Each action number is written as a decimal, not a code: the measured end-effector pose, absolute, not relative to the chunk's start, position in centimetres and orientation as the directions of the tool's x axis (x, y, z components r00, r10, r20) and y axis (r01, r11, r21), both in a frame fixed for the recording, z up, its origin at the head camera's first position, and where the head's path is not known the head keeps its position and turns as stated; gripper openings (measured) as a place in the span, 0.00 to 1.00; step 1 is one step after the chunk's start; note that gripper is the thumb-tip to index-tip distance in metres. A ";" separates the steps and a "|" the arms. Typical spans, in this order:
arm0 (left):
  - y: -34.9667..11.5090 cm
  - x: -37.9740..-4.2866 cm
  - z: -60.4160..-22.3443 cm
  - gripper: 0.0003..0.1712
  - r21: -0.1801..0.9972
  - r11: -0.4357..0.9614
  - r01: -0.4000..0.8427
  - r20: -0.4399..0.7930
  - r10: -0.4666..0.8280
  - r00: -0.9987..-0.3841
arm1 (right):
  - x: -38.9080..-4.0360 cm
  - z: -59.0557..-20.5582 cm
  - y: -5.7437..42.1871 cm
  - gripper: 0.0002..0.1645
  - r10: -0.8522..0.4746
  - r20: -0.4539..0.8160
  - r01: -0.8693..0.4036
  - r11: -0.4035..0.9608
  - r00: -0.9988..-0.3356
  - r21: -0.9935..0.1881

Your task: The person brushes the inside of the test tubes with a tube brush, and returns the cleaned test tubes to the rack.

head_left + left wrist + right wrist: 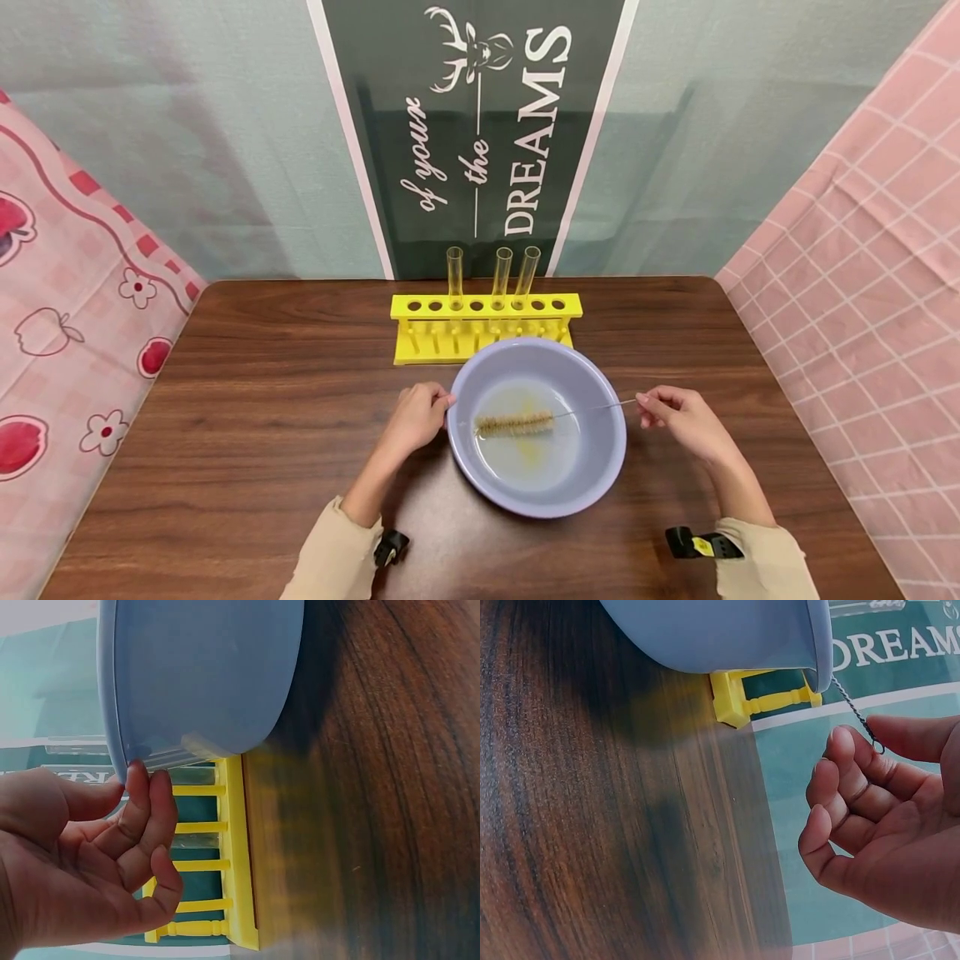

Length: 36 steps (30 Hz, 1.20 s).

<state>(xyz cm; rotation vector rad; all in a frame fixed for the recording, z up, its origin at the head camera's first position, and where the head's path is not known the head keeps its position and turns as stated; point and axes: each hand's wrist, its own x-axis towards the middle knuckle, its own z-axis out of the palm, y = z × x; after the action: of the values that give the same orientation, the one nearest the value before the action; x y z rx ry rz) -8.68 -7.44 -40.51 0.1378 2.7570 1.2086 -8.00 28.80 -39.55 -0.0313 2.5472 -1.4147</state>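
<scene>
A lavender plastic basin (609, 454) stands on the table with shallow, yellowish liquid in it. My left hand (418, 417) pinches the basin's left rim between thumb and fingers; the left wrist view shows this grip (112, 840) from the side. Inside the basin lies a test tube brush (514, 424) with tan bristles, pointing left. Its thin twisted-wire handle (847, 700) crosses over the right rim. At the looped end, my right hand (686, 421) pinches the wire between thumb and forefinger, the other fingers loosely bent. The bristles are hidden from both wrist cameras.
Just behind the basin is a yellow test tube rack (486, 306), its lower right part covered by the basin. Three clear test tubes (455, 275) stand in it. A dark wooden table (285, 400) spreads beneath, with cloth-covered walls behind and at both sides.
</scene>
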 end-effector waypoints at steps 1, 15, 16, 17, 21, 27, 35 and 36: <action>-7.4 -8.7 -40.4 0.11 0.729 0.684 0.029 -0.082 0.128 -0.988 | -8.0 -39.5 28.8 0.19 -0.127 -0.190 0.095 0.533 -0.974 -0.841; -7.2 -9.0 -39.9 0.11 0.683 0.731 0.011 -0.096 0.104 -0.990 | -8.6 -39.0 29.1 0.18 -0.151 -0.191 0.080 0.542 -0.970 -0.836; -7.2 -9.0 -39.9 0.11 0.684 0.729 0.013 -0.095 0.106 -0.990 | -8.6 -39.0 29.1 0.17 -0.152 -0.187 0.077 0.540 -0.970 -0.838; -7.3 -9.0 -39.9 0.11 0.685 0.728 0.015 -0.093 0.108 -0.990 | -8.6 -39.1 29.1 0.18 -0.154 -0.182 0.073 0.536 -0.971 -0.841; -7.3 -9.0 -40.0 0.10 0.690 0.724 0.022 -0.092 0.118 -0.989 | -8.7 -39.3 29.1 0.19 -0.165 -0.152 0.048 0.510 -0.975 -0.859; -7.6 -9.0 -40.0 0.07 0.702 0.712 0.022 -0.091 0.120 -0.989 | -8.7 -39.5 29.1 0.15 -0.168 -0.122 0.016 0.526 -0.978 -0.850; -8.5 -9.4 -39.2 0.10 0.669 0.743 0.020 -0.080 0.098 -0.992 | -8.7 -39.4 28.8 0.14 -0.162 -0.149 0.033 0.561 -0.976 -0.827; -8.7 -9.5 -39.0 0.10 0.665 0.746 0.020 -0.075 0.094 -0.993 | -8.7 -39.4 28.8 0.14 -0.163 -0.148 0.031 0.564 -0.976 -0.825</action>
<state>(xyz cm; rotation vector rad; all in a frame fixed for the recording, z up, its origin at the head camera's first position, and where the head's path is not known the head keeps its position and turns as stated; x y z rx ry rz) -9.52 -8.66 -39.05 0.0930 2.8385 1.0800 -8.74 28.85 -39.43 -0.1108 2.5901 -1.3723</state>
